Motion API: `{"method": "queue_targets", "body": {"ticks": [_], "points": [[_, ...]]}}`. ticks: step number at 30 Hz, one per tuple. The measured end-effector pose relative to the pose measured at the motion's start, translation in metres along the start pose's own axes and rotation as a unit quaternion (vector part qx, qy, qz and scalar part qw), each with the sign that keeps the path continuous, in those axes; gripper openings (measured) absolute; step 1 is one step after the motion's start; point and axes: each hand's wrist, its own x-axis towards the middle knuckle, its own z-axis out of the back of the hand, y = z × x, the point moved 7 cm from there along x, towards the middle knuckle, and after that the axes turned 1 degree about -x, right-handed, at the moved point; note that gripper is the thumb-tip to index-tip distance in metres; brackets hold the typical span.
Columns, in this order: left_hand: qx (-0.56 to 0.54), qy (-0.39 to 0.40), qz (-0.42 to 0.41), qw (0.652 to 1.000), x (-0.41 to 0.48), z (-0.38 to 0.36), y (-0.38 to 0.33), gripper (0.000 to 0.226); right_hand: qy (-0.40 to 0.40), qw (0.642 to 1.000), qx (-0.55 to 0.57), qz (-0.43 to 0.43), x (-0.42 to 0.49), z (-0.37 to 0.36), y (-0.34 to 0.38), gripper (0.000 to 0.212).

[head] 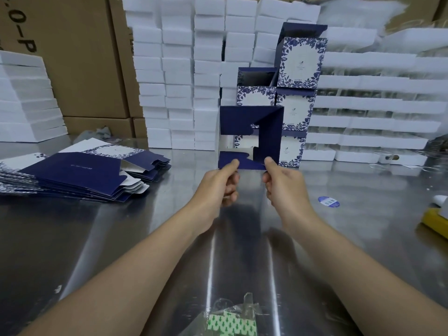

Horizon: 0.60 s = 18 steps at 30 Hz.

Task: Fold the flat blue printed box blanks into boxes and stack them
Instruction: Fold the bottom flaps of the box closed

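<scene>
The left hand pinches the near bottom edge of a half-folded box, thumb on the front and fingers curled behind. The right hand pinches the same edge just to the right in the same way. The box is held upright above the table, its open end facing the person, with the dark blue flaps partly turned in and the white inside showing through the gap.

Straight behind it, at the far side, folded boxes stand in a stack, their blue leaf print facing forward. The flat blanks lie fanned in a pile at the left. A round blue sticker lies on the table to the right. White foam blocks fill the back wall, with cartons at far left.
</scene>
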Motion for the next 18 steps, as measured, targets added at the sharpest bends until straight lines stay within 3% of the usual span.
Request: {"method": "queue_targets", "body": {"ticks": [3,6,9,11,14,18], "points": [[0.117,0.076,0.006,0.990,-0.004,-0.001,0.002,0.029,-0.015,1.000,-0.005,0.013,0.004,0.010,0.004,0.052],[0.118,0.007,0.011,0.993,-0.001,0.017,0.007,0.018,-0.021,0.999,-0.015,0.024,0.007,0.020,0.004,0.049],[0.058,-0.097,-0.028,0.993,0.001,0.043,0.005,0.061,-0.035,0.997,-0.052,0.039,0.009,0.029,0.003,0.049],[0.098,-0.101,-0.093,0.986,0.000,0.050,-0.001,0.090,-0.033,0.993,-0.093,0.060,0.009,0.031,0.003,0.056],[0.216,-0.083,-0.185,0.955,-0.006,0.043,-0.013,0.088,-0.033,0.984,-0.147,0.097,0.005,0.032,0.008,0.060],[0.222,-0.038,-0.236,0.945,-0.013,0.025,-0.015,0.093,-0.035,0.972,-0.170,0.158,0.000,0.029,0.014,0.040]]}}
